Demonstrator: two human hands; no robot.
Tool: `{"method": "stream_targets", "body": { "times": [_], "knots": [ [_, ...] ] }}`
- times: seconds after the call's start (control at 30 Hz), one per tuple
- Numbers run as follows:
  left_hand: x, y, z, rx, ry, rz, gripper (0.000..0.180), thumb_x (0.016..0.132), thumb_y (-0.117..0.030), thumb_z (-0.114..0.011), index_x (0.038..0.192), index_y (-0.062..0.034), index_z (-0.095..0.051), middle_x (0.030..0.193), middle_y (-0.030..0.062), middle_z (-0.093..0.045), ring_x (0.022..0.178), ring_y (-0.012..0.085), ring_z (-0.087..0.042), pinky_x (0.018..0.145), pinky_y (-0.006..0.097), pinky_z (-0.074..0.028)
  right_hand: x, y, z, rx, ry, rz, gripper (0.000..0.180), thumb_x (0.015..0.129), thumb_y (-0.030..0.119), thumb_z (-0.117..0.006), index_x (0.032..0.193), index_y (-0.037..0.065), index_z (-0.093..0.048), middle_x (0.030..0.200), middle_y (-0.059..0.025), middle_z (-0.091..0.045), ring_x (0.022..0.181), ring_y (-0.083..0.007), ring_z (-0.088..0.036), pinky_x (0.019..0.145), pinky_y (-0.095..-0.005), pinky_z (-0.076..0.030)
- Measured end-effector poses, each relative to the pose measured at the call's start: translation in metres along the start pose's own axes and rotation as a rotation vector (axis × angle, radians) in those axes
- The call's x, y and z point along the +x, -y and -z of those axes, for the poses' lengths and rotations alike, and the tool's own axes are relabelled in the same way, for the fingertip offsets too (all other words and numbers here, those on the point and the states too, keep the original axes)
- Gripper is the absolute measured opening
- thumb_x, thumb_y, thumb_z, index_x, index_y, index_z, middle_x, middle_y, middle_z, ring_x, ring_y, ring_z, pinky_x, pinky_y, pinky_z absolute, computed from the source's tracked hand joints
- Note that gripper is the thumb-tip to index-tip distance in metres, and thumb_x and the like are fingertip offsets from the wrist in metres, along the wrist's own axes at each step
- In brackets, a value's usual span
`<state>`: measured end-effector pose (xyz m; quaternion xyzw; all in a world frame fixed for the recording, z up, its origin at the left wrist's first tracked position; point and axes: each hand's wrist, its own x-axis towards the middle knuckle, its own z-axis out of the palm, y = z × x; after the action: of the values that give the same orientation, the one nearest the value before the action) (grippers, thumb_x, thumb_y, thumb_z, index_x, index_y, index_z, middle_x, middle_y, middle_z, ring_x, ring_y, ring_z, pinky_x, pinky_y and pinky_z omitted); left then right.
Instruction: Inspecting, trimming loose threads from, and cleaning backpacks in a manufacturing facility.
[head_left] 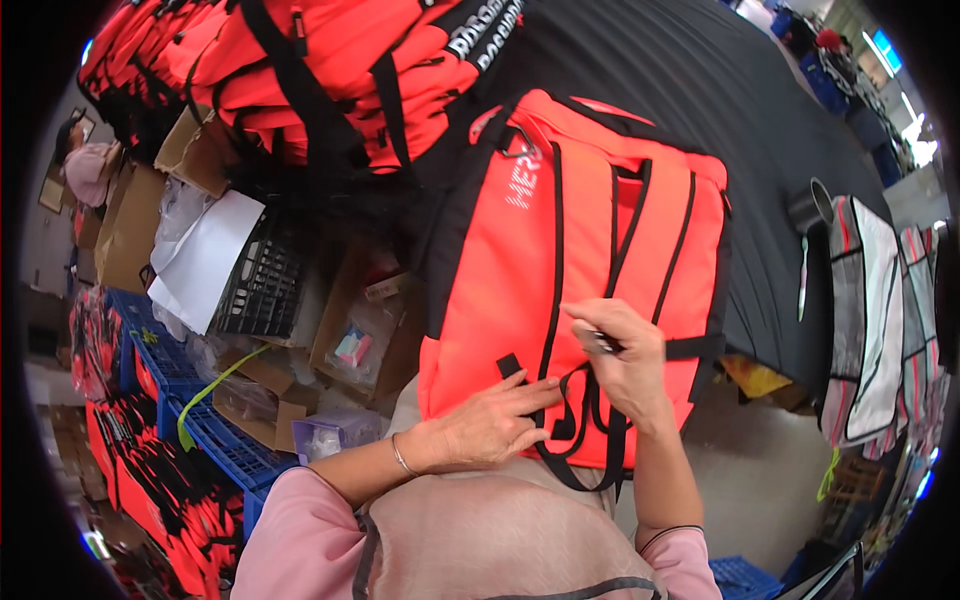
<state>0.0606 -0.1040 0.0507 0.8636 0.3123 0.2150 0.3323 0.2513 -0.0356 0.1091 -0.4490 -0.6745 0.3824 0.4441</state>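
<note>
I press my left hand flat, fingers spread, on the orange bag; my right hand pinches a small tool over its black straps.

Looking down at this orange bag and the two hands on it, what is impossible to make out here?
Head view only:
- The small dark tool in the right hand: fingers wrap it, so its kind is unclear.
- The orange bag's lower edge: hidden behind both hands and the black straps.
- The left hand's palm: pressed flat on the bag.
- The black crate's contents: too dark.
</note>
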Motion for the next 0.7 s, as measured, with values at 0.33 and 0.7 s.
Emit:
{"method": "stream_targets", "body": {
  "times": [0.33,0.7],
  "knots": [
    [0.003,0.081,0.091,0.015,-1.007,0.457,0.027,0.090,-0.014,-0.065,0.111,0.0029,-0.065,0.103,0.0174,-0.069,0.091,0.0247,-0.067,0.080,0.031,-0.052,-0.039,-0.064,-0.031,0.230,0.218,-0.564,0.018,0.096,0.014,-0.062,0.099,-0.003,-0.068,0.084,0.0009,-0.064,0.080,-0.0055,-0.056,0.074,-0.0231,-0.045],
    [0.037,0.108,0.070,0.311,-0.922,0.356,0.042,0.084,-0.004,-0.065,0.125,0.0041,-0.056,0.087,0.0177,-0.053,0.079,0.0360,-0.057,0.069,0.041,-0.049,-0.035,-0.074,-0.033,0.330,0.114,-0.647,0.015,0.093,0.016,-0.065,0.092,0.003,-0.070,0.077,-0.0014,-0.068,0.064,-0.0035,-0.055,0.056,-0.0192,-0.038]
  ]
}}
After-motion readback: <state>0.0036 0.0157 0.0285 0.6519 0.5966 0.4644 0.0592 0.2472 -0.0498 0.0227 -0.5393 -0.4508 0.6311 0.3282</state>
